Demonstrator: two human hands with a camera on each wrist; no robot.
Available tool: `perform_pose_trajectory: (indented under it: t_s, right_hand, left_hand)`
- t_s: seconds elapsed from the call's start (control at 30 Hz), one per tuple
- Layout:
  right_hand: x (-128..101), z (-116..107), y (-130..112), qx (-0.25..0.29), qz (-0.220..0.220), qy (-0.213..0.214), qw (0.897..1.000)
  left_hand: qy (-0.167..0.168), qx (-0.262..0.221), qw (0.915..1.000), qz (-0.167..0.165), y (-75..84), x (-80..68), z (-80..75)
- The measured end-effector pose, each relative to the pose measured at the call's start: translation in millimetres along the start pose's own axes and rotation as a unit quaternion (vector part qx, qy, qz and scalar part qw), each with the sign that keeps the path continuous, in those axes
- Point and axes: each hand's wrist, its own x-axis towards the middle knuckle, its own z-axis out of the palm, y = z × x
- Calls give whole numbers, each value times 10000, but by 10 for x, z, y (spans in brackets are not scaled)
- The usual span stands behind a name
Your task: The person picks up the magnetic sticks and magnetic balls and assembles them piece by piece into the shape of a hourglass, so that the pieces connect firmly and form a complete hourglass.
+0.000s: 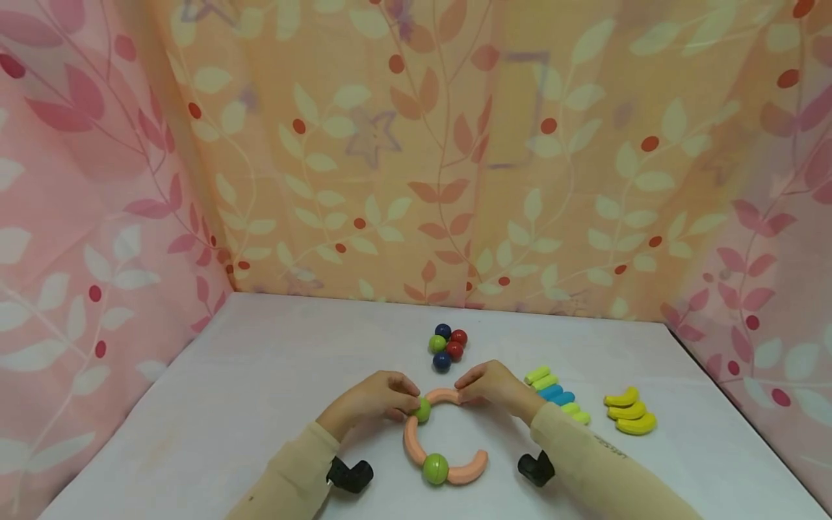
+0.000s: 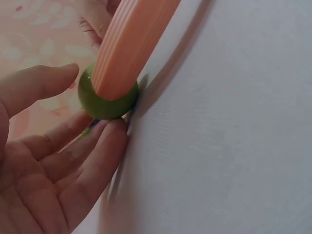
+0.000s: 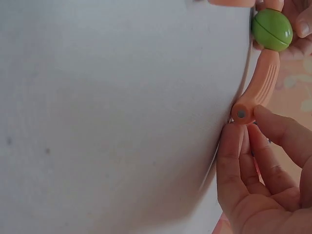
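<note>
Covering the work surface: a white tabletop (image 1: 260, 375) is carrying everything, with leaf-print curtains (image 1: 416, 144) hanging round it.
Ring: an unfinished orange ring (image 1: 416, 444) of curved pieces is lying near the front middle of the tabletop, open on its right side.
Left hand: the left hand (image 1: 373, 397) is pinching the upper green ball (image 1: 422, 410) at the ring's top left, fingers (image 2: 102, 146) curled against it.
Right hand: the right hand (image 1: 494, 383) is pinching the free end of the top orange piece (image 1: 445, 395), fingers (image 3: 234, 156) closed on its tip.
Lower green ball: a second green ball (image 1: 435, 469) is sitting in the ring's bottom.
Yellow curves: three yellow curved pieces (image 1: 629, 413) are lying far right.
Sticks: green and blue sticks (image 1: 557, 393) are lying just right of the right hand.
Spare balls: a cluster of blue, red and green balls (image 1: 447, 345) is sitting behind the hands.
</note>
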Motion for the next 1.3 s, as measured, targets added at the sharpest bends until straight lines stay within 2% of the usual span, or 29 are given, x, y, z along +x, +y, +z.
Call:
perform_pose_trajectory:
  t_s: [0.27, 0.5, 0.8, 1.07, 1.3]
  right_hand:
    - [37, 19, 1, 158, -140, -3, 9998]
    - [117, -12, 42, 829, 87, 281, 9961]
    - [215, 29, -49, 1246, 91, 302, 9917]
    - [252, 46, -73, 1091, 321, 410, 9927]
    - [311, 67, -169, 1006, 260, 348, 9940]
  left_hand:
    - [211, 70, 9998, -14, -5, -3, 11]
    - [386, 165, 9990, -143, -8, -16, 3]
    - [516, 94, 9986, -105, -26, 24, 71]
    - [607, 257, 9976, -233, -32, 22, 114]
    - [615, 229, 9973, -323, -39, 19, 71]
